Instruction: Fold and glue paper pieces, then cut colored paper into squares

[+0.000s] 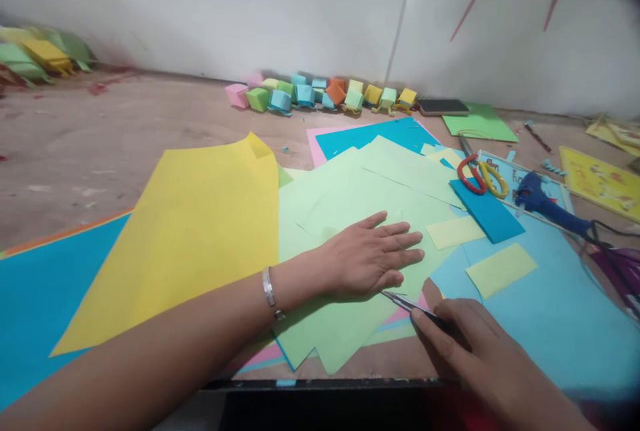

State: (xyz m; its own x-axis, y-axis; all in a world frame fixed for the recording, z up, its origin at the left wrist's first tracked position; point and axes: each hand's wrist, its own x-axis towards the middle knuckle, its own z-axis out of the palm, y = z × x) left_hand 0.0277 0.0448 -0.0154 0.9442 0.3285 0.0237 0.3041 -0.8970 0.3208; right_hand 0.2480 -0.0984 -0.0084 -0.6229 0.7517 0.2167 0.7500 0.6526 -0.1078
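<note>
My left hand (373, 254) lies palm down with its fingers spread on pale green paper sheets (345, 184), a silver bracelet at the wrist. At the lower right, my right hand (465, 337) is closed round a slim pointed metal tool (403, 301) with a dark grip. Its tip points left, just below my left thumb. Whether it is tweezers or small blades, I cannot tell. Under my left forearm lies a large yellow sheet (215, 211) with one folded corner. A pale yellow strip (501, 269) rests on light blue paper (560, 304) beyond my right hand.
Red-and-yellow-handled scissors (473, 174) lie by a folded blue paper (487, 209). A blue glue gun (545, 201) with a cord is farther right. Several small folded-paper figures (305, 95) line the wall (250, 11). A dark phone-like slab (443, 107) sits beside them.
</note>
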